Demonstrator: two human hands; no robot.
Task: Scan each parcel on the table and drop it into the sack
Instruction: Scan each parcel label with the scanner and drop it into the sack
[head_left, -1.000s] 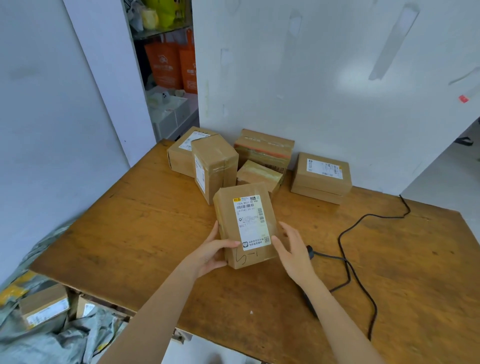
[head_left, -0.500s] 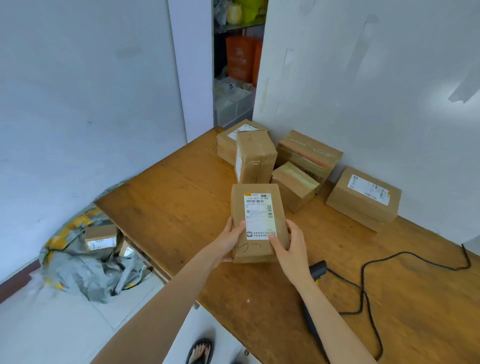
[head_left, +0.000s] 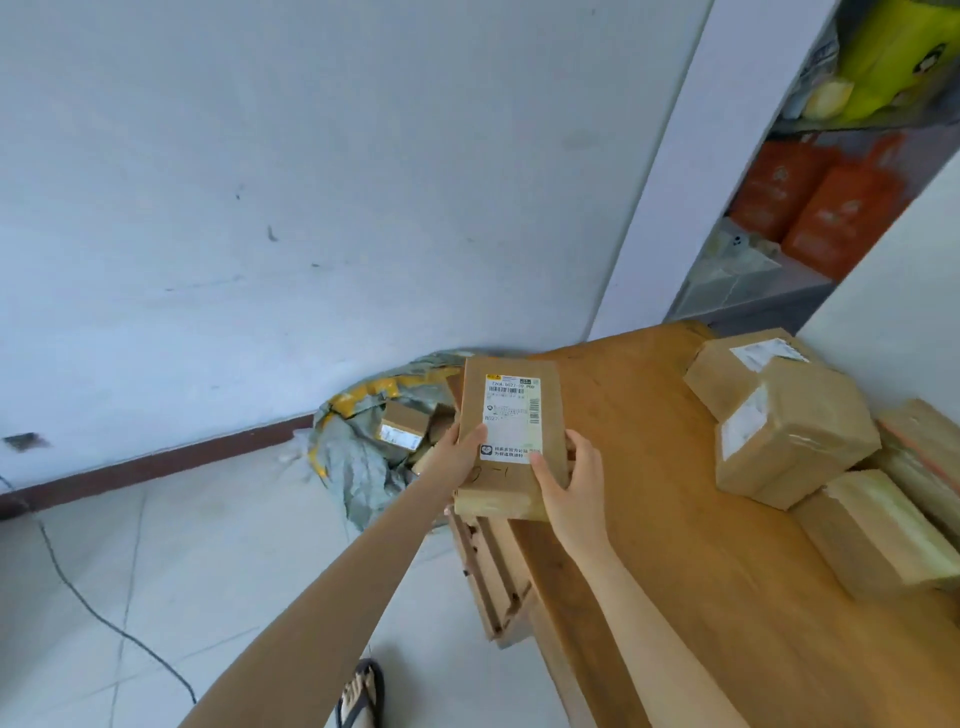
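Note:
A brown cardboard parcel (head_left: 506, 405) with a white shipping label faces me, raised over the left edge of the wooden table (head_left: 675, 545). My left hand (head_left: 454, 460) grips its left side with the thumb on the label. My right hand (head_left: 571, 480) grips its right lower corner, thumb on the front. Below and behind the parcel, on the floor by the wall, lies the grey sack (head_left: 358, 457) with a yellow rim, open, with several parcels (head_left: 402, 428) inside. More brown parcels (head_left: 789, 431) stand on the table at the right.
A dark cable (head_left: 88, 608) runs across the tiled floor at the left. My sandalled foot (head_left: 361, 693) stands near the table's corner. Shelves with orange bags (head_left: 826, 208) are behind the table. The white wall is close behind the sack.
Both hands have carried the parcel left, from above the table's middle to its left edge near the sack. My view has swung left; the scanner and its cable are out of sight.

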